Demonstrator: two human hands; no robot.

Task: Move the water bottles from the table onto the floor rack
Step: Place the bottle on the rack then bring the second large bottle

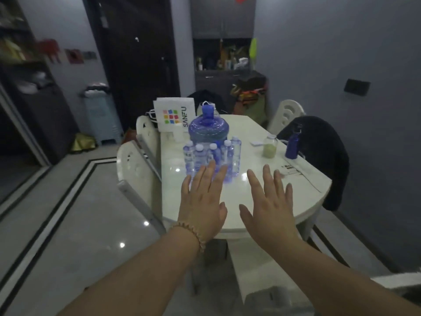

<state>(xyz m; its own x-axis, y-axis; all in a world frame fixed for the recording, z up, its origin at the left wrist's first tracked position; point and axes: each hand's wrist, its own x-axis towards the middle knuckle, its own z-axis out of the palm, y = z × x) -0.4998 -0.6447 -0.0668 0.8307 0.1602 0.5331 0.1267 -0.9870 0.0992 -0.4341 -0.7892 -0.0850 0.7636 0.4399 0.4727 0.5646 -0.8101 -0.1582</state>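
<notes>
Dim grey room, glossy white oval table with pale chairs drawn round it. From where the person stands at the near end, the small water bottles huddle at about eleven o'clock. They stand upright, packed against one another, right in front of a big blue water jug.

Both hands reach out flat with the fingers spread, and neither holds anything. The left hand, a bead bracelet at its wrist, has its fingertips across the front bottles, though I cannot tell whether they touch. The right hand hovers over bare tabletop at one o'clock, apart from the cluster.

To my eye this is the reach for the first pick. I'd take an outer bottle round its middle, lift it straight up, and so avoid toppling its neighbours. The slick top would let a knocked bottle slide. No floor rack shows from here.

As for writing, a white bag at eleven o'clock, beyond the jug, reads "SANFU" beside a grid of coloured squares. The bottle labels are too blurred to read, and so is the printed paper at two o'clock.
</notes>
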